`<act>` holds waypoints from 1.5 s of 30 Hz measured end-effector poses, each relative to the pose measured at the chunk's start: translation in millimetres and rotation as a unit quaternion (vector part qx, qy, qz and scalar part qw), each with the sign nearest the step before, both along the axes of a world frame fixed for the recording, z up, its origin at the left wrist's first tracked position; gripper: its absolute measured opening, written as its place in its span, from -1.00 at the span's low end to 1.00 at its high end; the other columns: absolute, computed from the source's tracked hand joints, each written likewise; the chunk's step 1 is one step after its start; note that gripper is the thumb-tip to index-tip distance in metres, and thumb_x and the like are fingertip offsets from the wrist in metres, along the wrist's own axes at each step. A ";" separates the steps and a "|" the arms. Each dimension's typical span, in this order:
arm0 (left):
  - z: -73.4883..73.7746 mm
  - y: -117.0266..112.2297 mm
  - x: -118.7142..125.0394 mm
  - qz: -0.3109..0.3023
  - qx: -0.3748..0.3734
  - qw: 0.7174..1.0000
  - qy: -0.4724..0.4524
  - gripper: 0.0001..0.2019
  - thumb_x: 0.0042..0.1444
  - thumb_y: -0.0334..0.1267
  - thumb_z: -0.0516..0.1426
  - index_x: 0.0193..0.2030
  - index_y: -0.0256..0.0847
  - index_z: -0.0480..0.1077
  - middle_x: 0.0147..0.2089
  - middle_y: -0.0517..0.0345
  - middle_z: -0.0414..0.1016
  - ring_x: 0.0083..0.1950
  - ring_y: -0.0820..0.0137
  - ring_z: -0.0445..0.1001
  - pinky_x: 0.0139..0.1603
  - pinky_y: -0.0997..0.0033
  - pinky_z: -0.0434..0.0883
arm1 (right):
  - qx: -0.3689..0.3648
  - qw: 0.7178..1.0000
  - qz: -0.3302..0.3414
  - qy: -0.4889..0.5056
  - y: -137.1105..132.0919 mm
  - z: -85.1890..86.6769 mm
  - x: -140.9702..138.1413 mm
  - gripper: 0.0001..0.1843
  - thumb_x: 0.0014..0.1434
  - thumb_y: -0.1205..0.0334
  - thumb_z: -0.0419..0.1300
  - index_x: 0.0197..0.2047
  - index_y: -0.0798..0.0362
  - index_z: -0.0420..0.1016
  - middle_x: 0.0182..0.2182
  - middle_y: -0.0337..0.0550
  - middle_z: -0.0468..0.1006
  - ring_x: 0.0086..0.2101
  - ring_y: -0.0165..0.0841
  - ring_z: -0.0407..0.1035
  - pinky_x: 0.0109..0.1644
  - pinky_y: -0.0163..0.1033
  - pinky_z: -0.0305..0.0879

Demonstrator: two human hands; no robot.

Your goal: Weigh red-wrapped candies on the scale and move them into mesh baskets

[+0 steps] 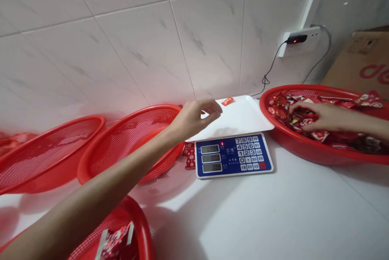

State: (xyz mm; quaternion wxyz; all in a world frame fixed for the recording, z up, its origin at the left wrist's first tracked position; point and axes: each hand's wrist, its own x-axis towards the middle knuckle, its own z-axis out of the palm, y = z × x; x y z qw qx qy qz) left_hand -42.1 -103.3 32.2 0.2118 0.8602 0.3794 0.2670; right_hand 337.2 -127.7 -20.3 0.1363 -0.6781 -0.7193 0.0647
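Observation:
My left hand (200, 116) hovers over the left part of the white weighing tray (240, 118). Its fingers are curved, thumb a little apart, with nothing visible between them. A small red wrapped candy (227, 101) lies near the tray's back edge, just beyond the fingertips. Below the tray is the scale's blue keypad panel (234, 156) with lit displays. My right hand (322, 118) reaches into the right red basket (304, 146), among many wrapped candies (278, 108). Its thumb and fingers are spread around some candies; the lower fingers are partly hidden.
Red mesh baskets stand at left: one beside the scale (118, 138), one farther left (60, 142), and one in front (146, 227) with red packets (117, 241). A red dotted packet (190, 158) lies by the scale. A socket (300, 41) and cardboard box (358, 61) are behind.

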 end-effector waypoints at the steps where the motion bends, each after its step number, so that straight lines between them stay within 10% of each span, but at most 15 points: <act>1: -3.4 3.9 -1.2 0.002 -0.018 1.000 0.011 -0.79 0.22 -0.13 0.16 -0.12 -0.17 0.53 -0.09 0.01 0.64 -0.06 0.23 0.59 0.06 0.19 0.50 | 0.015 0.999 -0.011 0.029 -1.2 9.4 -2.0 -0.59 0.01 0.31 0.25 -0.03 -0.09 0.51 -0.04 -0.01 0.64 -0.21 -0.18 0.55 -0.13 -0.13 0.42; 8: -29.4 23.0 -5.0 0.026 -0.175 0.981 0.078 -0.49 0.14 0.05 0.23 0.15 -0.18 0.41 0.11 -0.18 0.56 0.10 0.03 0.55 0.12 0.02 0.48 | 0.147 0.956 0.002 0.253 12.3 65.9 -90.2 -0.59 0.00 0.32 0.33 -0.04 -0.01 0.47 -0.04 0.00 0.61 -0.08 -0.21 0.49 0.09 -0.11 0.38; 17: -49.7 27.5 7.0 0.088 -0.262 0.953 -0.129 -0.17 0.31 0.39 -0.16 0.44 -0.26 0.18 0.38 -0.28 0.34 0.35 -0.03 0.39 0.30 -0.01 0.40 | 0.129 0.891 0.160 0.405 90.7 -7.6 -207.2 -0.67 0.09 0.28 0.20 -0.04 -0.02 0.38 -0.12 -0.11 0.57 -0.08 -0.23 0.49 0.17 0.00 0.38; 23: -59.6 30.7 4.1 0.090 -0.224 0.957 -0.158 -0.25 0.35 0.35 -0.14 0.41 -0.17 0.25 0.50 -0.07 0.23 0.52 0.01 0.17 0.44 0.03 0.26 | 0.160 0.871 0.189 0.424 101.6 -16.6 -203.9 -0.69 0.26 0.24 0.10 0.08 -0.09 0.35 0.10 -0.11 0.54 0.13 -0.27 0.42 0.34 -0.01 0.24; 28: -62.9 33.8 2.1 0.124 -0.273 0.935 -0.191 -0.15 0.34 0.36 -0.14 0.46 -0.34 0.14 0.42 -0.34 0.31 0.43 -0.01 0.32 0.41 0.04 0.29 | 0.168 0.860 0.169 0.452 99.6 -16.1 -190.2 -0.58 0.29 0.29 0.06 0.19 -0.19 0.33 0.26 -0.18 0.44 0.25 -0.29 0.33 0.43 0.03 0.16; 45: -62.3 35.1 4.5 0.060 -0.275 0.938 -0.202 -0.20 0.41 0.28 -0.30 0.53 -0.26 0.09 0.49 -0.17 0.25 0.50 0.06 0.23 0.46 0.12 0.20 | 0.052 0.871 0.232 0.429 81.5 -8.5 -191.8 -0.43 0.21 0.43 0.06 0.25 -0.06 0.49 0.23 -0.15 0.50 0.21 -0.28 0.38 0.38 0.01 0.27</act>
